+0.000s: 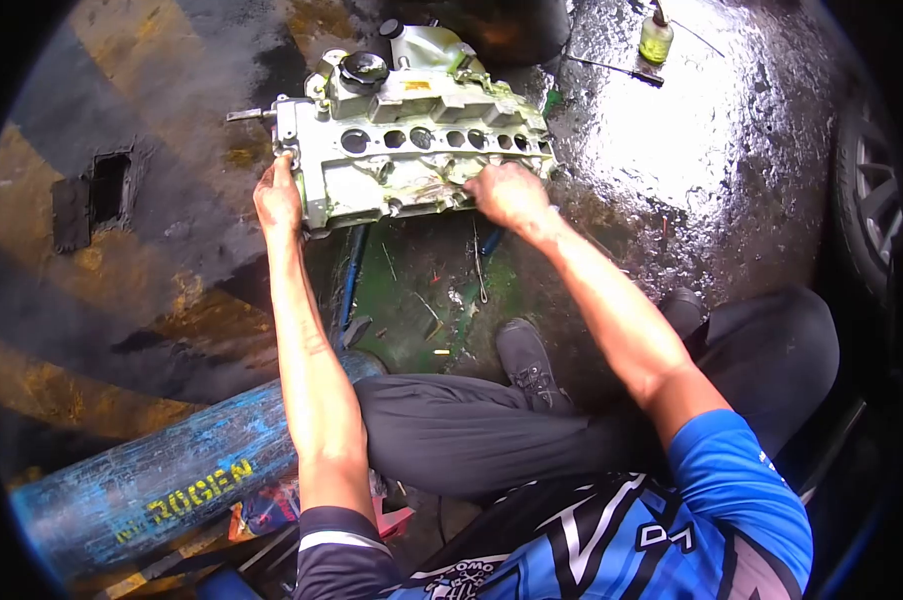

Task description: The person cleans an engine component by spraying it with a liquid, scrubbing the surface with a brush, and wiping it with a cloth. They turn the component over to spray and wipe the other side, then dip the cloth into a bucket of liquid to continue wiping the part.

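Note:
A silvery metal engine part (346,190) with a row of dark round ports lies across the upper middle, above blue metal legs (352,275). At its left end, my left hand (278,198) has its fingers closed on the edge. My right hand (511,196) rests against the lower right of its front face, fingers curled; what they may hold is hidden. On the part's top sit a black round cap (363,69) and a pale plastic reservoir (429,48).
A blue cylinder (171,470) with yellow lettering lies at the lower left. A small bottle (655,40) of yellow-green liquid stands at the upper right, near a black rod-like tool (616,68). A car wheel (866,185) is at the right edge.

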The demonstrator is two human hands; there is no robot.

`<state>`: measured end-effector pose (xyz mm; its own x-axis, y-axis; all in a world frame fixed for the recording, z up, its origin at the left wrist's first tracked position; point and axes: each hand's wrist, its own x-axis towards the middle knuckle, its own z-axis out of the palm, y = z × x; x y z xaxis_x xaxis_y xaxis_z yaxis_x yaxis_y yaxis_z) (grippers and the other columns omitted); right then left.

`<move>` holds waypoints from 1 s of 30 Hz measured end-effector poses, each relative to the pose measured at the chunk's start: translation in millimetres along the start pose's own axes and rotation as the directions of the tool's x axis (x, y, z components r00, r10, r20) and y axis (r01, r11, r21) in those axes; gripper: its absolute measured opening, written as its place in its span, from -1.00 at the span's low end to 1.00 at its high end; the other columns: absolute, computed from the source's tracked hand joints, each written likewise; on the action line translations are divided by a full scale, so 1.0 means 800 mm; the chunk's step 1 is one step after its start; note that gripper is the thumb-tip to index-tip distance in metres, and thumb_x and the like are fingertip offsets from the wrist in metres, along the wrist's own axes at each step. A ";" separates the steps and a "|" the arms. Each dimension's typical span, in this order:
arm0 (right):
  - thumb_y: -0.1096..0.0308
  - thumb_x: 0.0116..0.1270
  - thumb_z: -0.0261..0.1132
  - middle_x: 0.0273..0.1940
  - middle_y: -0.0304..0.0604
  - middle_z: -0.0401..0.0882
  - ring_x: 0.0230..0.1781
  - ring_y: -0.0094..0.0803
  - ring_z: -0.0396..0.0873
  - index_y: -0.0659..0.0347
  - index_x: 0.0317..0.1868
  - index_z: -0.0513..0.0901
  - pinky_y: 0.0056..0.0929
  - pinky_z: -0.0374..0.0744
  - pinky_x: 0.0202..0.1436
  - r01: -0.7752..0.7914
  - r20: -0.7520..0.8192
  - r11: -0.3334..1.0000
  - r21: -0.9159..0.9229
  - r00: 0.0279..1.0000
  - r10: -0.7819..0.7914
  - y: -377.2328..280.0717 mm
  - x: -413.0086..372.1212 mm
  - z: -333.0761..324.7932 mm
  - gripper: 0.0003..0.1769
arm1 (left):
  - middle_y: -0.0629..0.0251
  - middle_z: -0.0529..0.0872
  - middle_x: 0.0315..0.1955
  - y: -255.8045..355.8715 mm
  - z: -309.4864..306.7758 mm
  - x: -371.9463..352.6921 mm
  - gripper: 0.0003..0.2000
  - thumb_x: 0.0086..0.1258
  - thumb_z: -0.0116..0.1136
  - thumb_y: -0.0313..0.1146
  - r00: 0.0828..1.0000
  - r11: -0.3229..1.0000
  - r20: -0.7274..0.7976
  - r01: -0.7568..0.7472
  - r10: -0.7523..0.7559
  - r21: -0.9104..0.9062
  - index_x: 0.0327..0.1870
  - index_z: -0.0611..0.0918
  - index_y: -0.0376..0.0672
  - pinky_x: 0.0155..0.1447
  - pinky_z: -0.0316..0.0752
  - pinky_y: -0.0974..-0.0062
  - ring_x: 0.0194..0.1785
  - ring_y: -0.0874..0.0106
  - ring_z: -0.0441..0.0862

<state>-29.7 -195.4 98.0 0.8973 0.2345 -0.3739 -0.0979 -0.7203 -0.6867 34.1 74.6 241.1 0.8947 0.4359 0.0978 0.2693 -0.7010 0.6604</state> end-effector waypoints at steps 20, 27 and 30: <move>0.06 0.52 0.07 -0.48 0.20 0.66 -0.37 0.10 0.71 0.25 -0.30 0.70 0.01 0.67 -0.22 0.110 -0.342 0.961 0.253 0.939 -0.017 -0.006 -0.032 0.047 -0.54 | 0.11 0.74 -0.19 0.031 -0.016 -0.019 -0.46 0.25 0.43 -0.14 0.935 0.907 0.328 0.248 -0.133 -0.339 0.04 0.60 -0.48 -0.13 0.59 0.46 -0.23 0.40 0.70; 0.09 0.53 0.11 -0.51 0.18 0.61 -0.42 0.18 0.63 0.28 -0.37 0.57 0.07 0.56 -0.36 0.151 -0.517 0.842 0.518 0.839 0.169 -0.037 -0.053 0.074 -0.57 | 0.01 0.74 -0.14 0.033 -0.012 -0.032 -0.59 0.26 0.42 -0.36 0.898 0.796 0.382 0.390 -0.217 -0.463 0.00 0.62 -0.52 -0.14 0.67 0.31 -0.21 0.28 0.76; 0.08 0.54 0.09 -0.46 0.13 0.64 -0.38 0.22 0.62 0.26 -0.34 0.60 0.11 0.53 -0.29 0.183 -0.494 0.796 0.577 0.854 0.162 -0.062 -0.062 0.076 -0.57 | -0.01 0.75 -0.15 0.029 -0.011 -0.043 -0.57 0.24 0.43 -0.37 0.889 0.736 0.379 0.435 -0.258 -0.519 -0.01 0.60 -0.55 -0.16 0.69 0.30 -0.21 0.26 0.76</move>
<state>-95.9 -131.8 112.7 0.9634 -0.2384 -0.1226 -0.1621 -0.1538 -0.9747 6.8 48.2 259.8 0.8607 0.3547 -0.3653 0.4020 -0.0332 0.9150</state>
